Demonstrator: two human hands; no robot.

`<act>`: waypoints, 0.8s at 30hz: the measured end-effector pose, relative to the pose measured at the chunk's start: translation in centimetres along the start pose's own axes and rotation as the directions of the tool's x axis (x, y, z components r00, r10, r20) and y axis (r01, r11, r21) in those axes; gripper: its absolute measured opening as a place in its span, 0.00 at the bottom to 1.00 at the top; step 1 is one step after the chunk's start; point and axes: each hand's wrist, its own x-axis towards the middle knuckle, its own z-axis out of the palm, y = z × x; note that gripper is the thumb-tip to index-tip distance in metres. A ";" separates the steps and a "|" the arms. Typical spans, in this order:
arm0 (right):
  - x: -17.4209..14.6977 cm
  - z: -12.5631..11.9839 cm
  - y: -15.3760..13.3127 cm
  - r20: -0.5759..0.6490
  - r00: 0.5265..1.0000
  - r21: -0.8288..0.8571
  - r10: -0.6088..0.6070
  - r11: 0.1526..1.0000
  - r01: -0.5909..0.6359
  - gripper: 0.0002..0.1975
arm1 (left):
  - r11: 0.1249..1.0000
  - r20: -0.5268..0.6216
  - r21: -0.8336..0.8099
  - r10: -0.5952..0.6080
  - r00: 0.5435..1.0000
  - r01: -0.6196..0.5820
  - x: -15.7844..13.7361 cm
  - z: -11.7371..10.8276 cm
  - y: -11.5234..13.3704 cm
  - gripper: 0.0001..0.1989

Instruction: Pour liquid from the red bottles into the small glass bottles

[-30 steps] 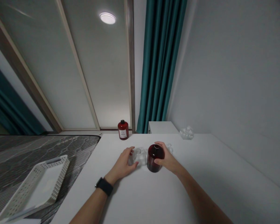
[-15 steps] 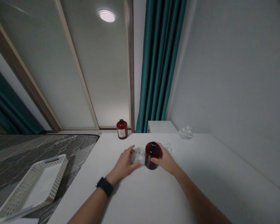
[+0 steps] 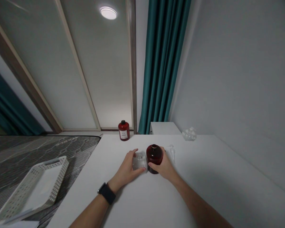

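Note:
My right hand (image 3: 165,164) is wrapped around the side of a dark red bottle (image 3: 154,155), whose narrow neck shows no cap. The bottle stands nearly upright at the white table, its lower part partly covered by my thumb. My left hand (image 3: 127,167), with a dark watch on the wrist, curves its thumb and fingers around a clear, crinkled plastic piece (image 3: 140,160). That plastic lies right beside the bottle's left side. Just behind my right hand is another thin clear plastic piece (image 3: 172,152).
A second red bottle (image 3: 123,130) with a black cap and white label stands at the table's (image 3: 142,202) far left corner. Crumpled clear plastic (image 3: 189,134) lies at the far right edge. A white cabinet (image 3: 165,127) is behind, and a white perforated basket (image 3: 33,188) sits lower left.
My right hand and the dark red bottle have shifted slightly left, closer to the clear plastic at my left hand. My left hand has barely moved.

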 end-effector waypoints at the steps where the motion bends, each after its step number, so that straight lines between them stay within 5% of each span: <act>1: 0.0 0.1 -0.2 -0.002 1.000 0.017 -0.007 1.000 0.007 0.31 | 0.999 -0.008 -0.034 -0.011 1.000 0.011 -0.1 0.0 0.4 0.36; 11: -0.8 1.0 -1.2 -0.036 0.999 0.049 -0.027 0.998 0.029 0.37 | 0.941 -0.065 -0.315 -0.152 0.986 0.124 0.2 -0.6 2.1 0.38; 24: -0.6 -2.7 -2.7 0.122 0.992 -0.321 -0.023 0.945 0.062 0.40 | 0.988 -0.090 0.073 0.140 0.986 -0.133 0.3 -2.2 1.0 0.46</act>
